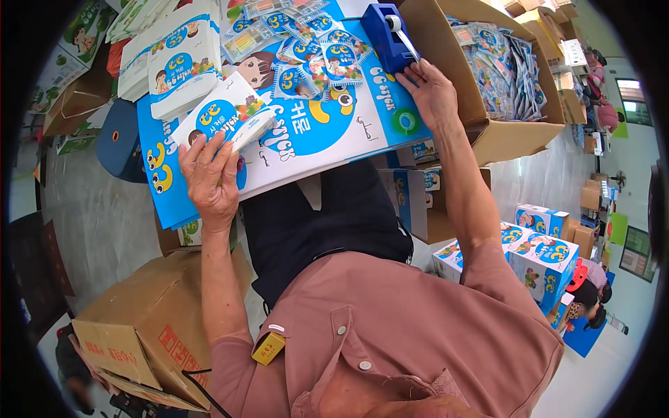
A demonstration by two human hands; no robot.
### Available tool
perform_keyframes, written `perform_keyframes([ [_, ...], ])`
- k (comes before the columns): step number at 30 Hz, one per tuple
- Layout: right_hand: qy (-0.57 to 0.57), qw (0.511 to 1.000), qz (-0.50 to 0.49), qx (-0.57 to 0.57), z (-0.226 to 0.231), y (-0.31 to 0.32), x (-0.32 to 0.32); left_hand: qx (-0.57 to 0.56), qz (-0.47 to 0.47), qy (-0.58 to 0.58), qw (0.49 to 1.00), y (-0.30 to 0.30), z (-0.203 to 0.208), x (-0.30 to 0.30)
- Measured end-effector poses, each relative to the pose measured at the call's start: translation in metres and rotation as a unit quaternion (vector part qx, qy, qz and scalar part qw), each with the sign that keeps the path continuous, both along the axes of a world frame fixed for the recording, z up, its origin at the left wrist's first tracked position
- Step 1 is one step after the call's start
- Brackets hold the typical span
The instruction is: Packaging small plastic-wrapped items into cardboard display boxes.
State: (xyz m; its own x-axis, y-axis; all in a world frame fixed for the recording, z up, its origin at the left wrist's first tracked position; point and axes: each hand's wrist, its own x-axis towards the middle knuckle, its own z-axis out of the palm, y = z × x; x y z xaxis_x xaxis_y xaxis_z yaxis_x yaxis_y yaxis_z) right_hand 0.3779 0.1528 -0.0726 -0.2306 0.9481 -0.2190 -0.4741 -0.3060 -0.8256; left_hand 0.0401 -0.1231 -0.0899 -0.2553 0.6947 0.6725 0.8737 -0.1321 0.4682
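Observation:
My left hand (211, 174) holds a small white printed carton (226, 115) near the table's front edge, fingers over its near side. My right hand (431, 90) is at the front of a blue tape dispenser (383, 42), thumb and fingertips closed together at the tape's end. The clear tape itself hardly shows there. Between the hands lies a loose heap of small candy packets (317, 63). A stack of flattened white cartons (178, 66) rises just beyond my left hand.
The work surface is a large blue and white printed board (306, 150), with a green tape ring (406, 122) on it. An open cardboard box (519, 129) full of packets (498, 70) stands at right. Brown cartons (150, 306) sit at lower left, printed boxes (533, 251) at right. People are in the background.

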Motion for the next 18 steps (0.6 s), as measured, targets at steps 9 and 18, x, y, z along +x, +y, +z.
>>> perform_keyframes([
  [9, -0.013, 0.999, 0.024, -0.025, -0.008, -0.003, 0.006, -0.009, -0.007, 0.025, 1.000, -0.002, 0.001, -0.001],
  [18, -0.071, 0.983, 0.135, -0.101, 0.010, -0.018, -0.010, -0.011, 0.031, 0.036, 0.999, 0.002, 0.000, 0.009],
])
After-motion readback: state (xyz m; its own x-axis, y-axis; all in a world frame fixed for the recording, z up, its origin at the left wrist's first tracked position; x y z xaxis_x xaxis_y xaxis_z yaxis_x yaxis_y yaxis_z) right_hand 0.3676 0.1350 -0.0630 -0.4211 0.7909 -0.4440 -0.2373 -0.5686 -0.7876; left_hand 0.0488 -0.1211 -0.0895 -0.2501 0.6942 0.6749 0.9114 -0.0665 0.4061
